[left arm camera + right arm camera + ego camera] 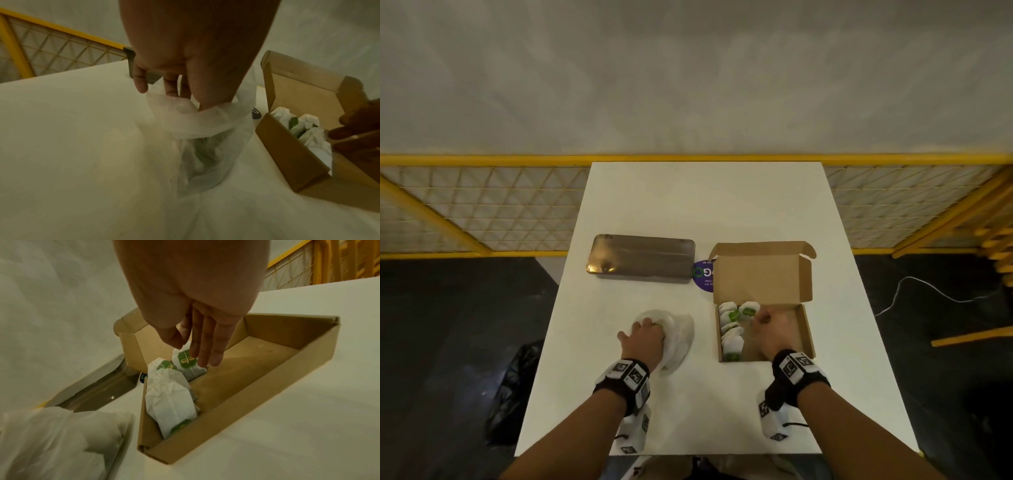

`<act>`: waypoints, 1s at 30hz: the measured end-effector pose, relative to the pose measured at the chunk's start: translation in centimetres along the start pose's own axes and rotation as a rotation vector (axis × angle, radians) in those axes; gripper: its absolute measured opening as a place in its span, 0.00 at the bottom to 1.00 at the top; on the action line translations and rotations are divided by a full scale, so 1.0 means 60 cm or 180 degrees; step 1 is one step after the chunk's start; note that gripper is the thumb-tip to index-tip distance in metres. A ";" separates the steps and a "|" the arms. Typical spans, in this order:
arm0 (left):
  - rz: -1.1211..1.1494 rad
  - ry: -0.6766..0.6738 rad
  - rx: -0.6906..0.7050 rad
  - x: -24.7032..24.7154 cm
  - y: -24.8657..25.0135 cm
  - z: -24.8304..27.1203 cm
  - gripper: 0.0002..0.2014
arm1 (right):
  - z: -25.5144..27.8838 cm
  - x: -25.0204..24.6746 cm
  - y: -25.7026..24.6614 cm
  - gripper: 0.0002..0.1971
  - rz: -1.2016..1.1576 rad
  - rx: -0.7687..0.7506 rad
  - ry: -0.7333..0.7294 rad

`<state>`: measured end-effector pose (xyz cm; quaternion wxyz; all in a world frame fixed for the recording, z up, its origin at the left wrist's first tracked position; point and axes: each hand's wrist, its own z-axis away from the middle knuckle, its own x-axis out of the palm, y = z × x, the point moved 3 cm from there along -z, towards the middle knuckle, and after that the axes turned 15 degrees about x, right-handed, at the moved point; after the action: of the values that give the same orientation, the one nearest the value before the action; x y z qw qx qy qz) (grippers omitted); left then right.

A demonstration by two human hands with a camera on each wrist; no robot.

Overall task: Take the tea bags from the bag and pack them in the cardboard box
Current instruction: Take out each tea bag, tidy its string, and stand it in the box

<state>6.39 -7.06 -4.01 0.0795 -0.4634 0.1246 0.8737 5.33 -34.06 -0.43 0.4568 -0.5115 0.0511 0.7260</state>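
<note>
On the bench point(722, 205), the left hand point(645, 337) grips the bag's point(681, 337) mouth. The right hand point(193, 308), fingers straight, touches a tea bag point(188, 363) inside the box point(806, 329), beside others. Beyond lies a tin point(642, 258).

This looks like a fenced-off work cell in a workshop or test hall: a plain white table point(705, 205) stands against yellow-framed mesh fencing point(482, 205), with a bare grey wall point(688, 68) behind, a dark floor point(448, 325), and a loose white cable point(914, 291) on it.
</note>
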 end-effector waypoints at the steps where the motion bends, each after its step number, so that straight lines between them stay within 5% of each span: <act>1: 0.0025 0.0001 -0.0005 -0.001 0.000 0.001 0.16 | 0.001 0.000 0.001 0.10 -0.0046 0.0036 -0.0041; 10: -0.0383 0.0369 0.0133 -0.064 -0.002 0.030 0.10 | 0.006 0.000 0.003 0.12 -0.0126 0.0068 -0.0095; 17: 0.0133 0.0908 -0.0078 -0.092 -0.016 0.071 0.11 | 0.023 0.008 -0.031 0.12 0.0008 -0.0282 0.0090; 22: 0.1871 0.1722 -0.0032 -0.093 -0.025 0.103 0.02 | 0.051 0.031 -0.066 0.02 -0.0484 -0.0950 -0.0504; 30: 0.3691 0.2112 0.0058 -0.106 0.001 0.132 0.08 | 0.124 0.061 -0.132 0.16 -0.0857 -0.1309 -0.2204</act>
<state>3.66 -4.96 5.52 -0.4416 -0.5650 0.3788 0.5851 5.63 -23.21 3.29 0.4262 -0.3200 -0.3184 0.7839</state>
